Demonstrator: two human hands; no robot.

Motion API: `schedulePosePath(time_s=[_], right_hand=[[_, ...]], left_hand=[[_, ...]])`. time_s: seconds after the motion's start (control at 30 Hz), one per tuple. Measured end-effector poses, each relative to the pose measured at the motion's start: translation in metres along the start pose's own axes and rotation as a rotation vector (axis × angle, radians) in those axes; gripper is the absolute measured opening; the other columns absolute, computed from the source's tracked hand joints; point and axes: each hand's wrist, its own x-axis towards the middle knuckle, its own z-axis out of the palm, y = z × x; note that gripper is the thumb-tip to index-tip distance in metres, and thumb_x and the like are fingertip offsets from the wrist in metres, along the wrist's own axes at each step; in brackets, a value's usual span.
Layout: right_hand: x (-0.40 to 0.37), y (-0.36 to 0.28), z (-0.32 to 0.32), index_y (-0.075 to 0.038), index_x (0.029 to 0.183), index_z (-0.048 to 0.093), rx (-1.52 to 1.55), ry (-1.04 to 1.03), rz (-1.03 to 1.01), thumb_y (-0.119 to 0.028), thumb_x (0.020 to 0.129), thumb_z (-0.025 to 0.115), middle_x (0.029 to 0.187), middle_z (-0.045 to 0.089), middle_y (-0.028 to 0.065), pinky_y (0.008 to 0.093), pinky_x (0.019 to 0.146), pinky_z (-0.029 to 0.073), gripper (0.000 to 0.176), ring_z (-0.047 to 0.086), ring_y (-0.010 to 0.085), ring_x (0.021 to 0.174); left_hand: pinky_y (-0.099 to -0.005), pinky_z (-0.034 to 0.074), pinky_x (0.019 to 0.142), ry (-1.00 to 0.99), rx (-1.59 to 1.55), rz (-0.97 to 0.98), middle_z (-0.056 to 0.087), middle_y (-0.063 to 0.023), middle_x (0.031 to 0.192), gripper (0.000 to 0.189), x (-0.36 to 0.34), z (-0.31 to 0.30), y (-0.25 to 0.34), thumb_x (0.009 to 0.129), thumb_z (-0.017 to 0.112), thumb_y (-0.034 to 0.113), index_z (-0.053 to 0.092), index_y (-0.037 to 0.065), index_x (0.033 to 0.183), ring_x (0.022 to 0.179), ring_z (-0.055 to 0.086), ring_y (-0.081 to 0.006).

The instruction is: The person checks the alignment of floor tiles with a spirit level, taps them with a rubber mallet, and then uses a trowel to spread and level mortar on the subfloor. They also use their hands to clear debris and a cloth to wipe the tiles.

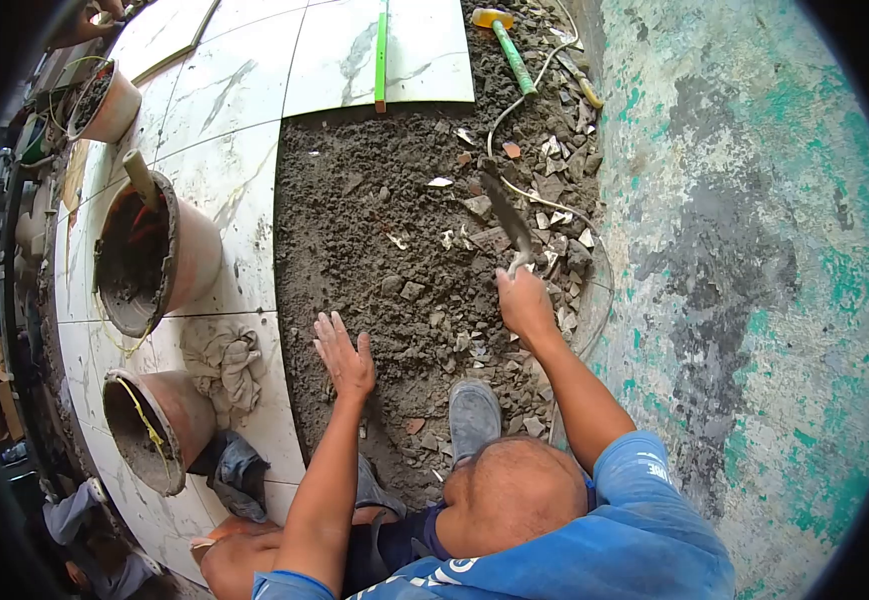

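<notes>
My right hand (pixel 527 302) is closed round the handle of a trowel (pixel 507 215). The trowel's dark, mortar-smeared blade points away from me, over the broken rubble (pixel 545 190) by the wall. My left hand (pixel 345 358) has its fingers stretched out, palm down, low over the left part of the grey mortar bed (pixel 355 220). Nothing is in that hand. Lumps and light tile chips lie scattered over the bed between my hands. My grey boot (pixel 475 415) stands on the rubble below my right hand.
White marbled tiles (pixel 245 120) border the bed at left and top. A green level (pixel 382 60) lies on the far tile. Beyond the trowel lie a mallet (pixel 505 50) and a white cable (pixel 493 135). Buckets (pixel 195 245) and a rag (pixel 225 365) sit left; a peeling wall (pixel 735 250) rises right.
</notes>
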Motion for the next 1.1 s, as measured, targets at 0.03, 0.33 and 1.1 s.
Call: schedulePosePath(time_s=[0.03, 0.33, 1.1], right_hand=[[0.007, -0.004, 0.000, 0.008, 0.101, 0.058, 0.000, -0.003, -0.001, -0.037, 0.098, 0.047, 0.095, 0.064, 0.0330, 0.0538, 0.084, 0.048, 0.046, 0.061, 0.0497, 0.092], [0.064, 0.012, 0.028, 0.005, 0.108, 0.059, -0.070, -0.083, -0.011, -0.038, 0.097, 0.050, 0.103, 0.065, 0.0307, 0.0519, 0.089, 0.048, 0.046, 0.061, 0.0459, 0.102], [0.167, 0.078, -0.062, -0.007, 0.102, 0.060, -0.583, 0.139, -0.073, -0.020, 0.087, 0.058, 0.103, 0.068, 0.0202, 0.0496, 0.083, 0.052, 0.020, 0.065, 0.0396, 0.099]], left_hand=[[-0.0511, 0.004, 0.118, -0.042, 0.000, 0.001, 0.010, -0.0218, 0.159, 0.077, -0.005, 0.002, 0.001, 0.099, 0.033, 0.056, 0.017, 0.004, 0.153, 0.148, 0.007, -0.0381], [-0.0509, 0.003, 0.118, -0.080, 0.018, 0.003, 0.009, -0.0223, 0.160, 0.074, -0.016, 0.007, -0.004, 0.100, 0.033, 0.053, 0.016, 0.003, 0.153, 0.148, 0.006, -0.0385], [-0.0497, 0.010, 0.118, -0.041, -0.113, 0.012, 0.016, -0.0250, 0.157, 0.073, 0.003, -0.003, 0.009, 0.100, 0.040, 0.050, 0.022, 0.001, 0.151, 0.146, 0.014, -0.0384]])
